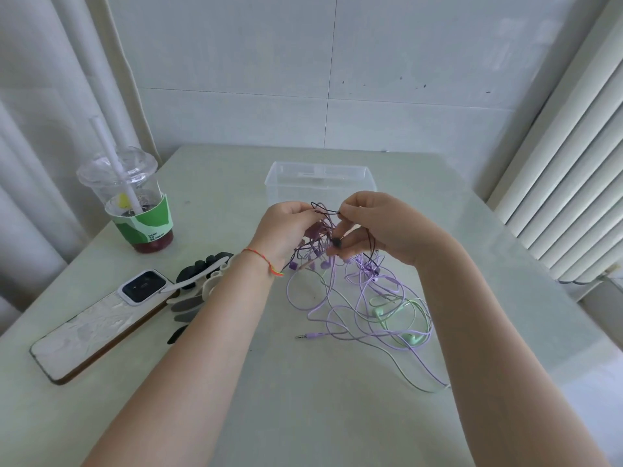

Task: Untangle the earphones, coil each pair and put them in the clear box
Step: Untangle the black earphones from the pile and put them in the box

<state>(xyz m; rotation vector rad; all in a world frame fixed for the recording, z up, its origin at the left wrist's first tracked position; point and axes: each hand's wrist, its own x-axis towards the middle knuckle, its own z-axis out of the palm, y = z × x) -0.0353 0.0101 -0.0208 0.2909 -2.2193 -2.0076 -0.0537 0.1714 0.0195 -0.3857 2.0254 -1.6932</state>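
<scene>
A tangle of earphone cables lies on the pale table and rises into both hands. Purple cords make up most of it, with a mint green pair at the lower right and a thin black cord on top. My left hand pinches the knot from the left. My right hand pinches the black cord, and a black earbud shows by its fingers. A purple jack plug lies loose on the table. The clear box stands open and empty just behind my hands.
A plastic cup with a straw and a green sleeve stands at the left. A phone lies face down near the left edge, beside a black and white hair clip. White blinds hang on the right.
</scene>
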